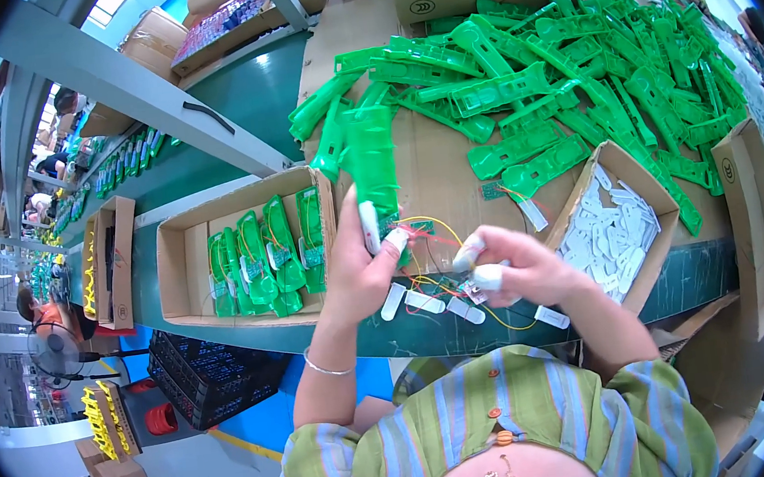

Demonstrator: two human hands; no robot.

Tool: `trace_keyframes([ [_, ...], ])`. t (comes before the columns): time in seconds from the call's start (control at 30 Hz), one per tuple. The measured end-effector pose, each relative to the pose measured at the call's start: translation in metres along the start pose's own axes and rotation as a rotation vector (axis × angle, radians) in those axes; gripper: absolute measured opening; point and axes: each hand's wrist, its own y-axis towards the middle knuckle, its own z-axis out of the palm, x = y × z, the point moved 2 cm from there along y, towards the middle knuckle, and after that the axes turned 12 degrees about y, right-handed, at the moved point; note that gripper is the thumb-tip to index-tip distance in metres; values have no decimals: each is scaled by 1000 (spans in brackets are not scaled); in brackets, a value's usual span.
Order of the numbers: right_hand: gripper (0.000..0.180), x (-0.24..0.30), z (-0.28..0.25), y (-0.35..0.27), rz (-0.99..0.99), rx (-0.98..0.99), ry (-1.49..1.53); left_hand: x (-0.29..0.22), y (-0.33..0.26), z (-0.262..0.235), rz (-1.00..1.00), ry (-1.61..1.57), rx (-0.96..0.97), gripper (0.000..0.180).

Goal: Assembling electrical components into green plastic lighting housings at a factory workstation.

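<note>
My left hand is closed around a long green plastic shell, held upright with a slim white piece at its lower end. Beside my left thumb, a small green circuit board trails red and yellow wires. White covers wrap some of my fingertips. My right hand is closed among those wires; what sits between its fingers is too small to make out. Several white rectangular pieces on wires, one a rounded white piece, lie along the table's near edge below my hands.
Loose green shells pile up across the far right. A carton of white plastic parts stands at right. On the left, another carton holds several wired green shells. A grey metal beam slants across the far left.
</note>
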Motion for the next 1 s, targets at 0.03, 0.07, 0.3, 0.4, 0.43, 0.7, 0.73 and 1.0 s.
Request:
trace_keyframes([
  [0.03,20,11,-1,-2,36,28,-133,-3,-2,-3,243,483,-56,61],
  [0.07,21,23,-1,-3,70,54,-269,-5,-1,-2,245,484,-53,61],
  [0.3,33,30,-4,1,-410,-279,-1157,-6,5,12,421,1009,-163,68],
  [0.4,29,37,-1,-4,-525,-353,-1178,-5,4,11,360,942,-124,68],
  [0.43,23,42,3,-6,-505,-349,-1115,-4,5,8,238,727,-68,65],
  [0.7,29,65,-1,-5,-785,-427,-1988,14,1,9,-83,35,135,47],
  [0.73,29,65,0,-1,-787,-429,-1990,16,-1,13,-90,16,157,52],
  [1.0,29,69,6,9,-1378,-540,-1278,4,-22,60,-172,-540,256,68],
])
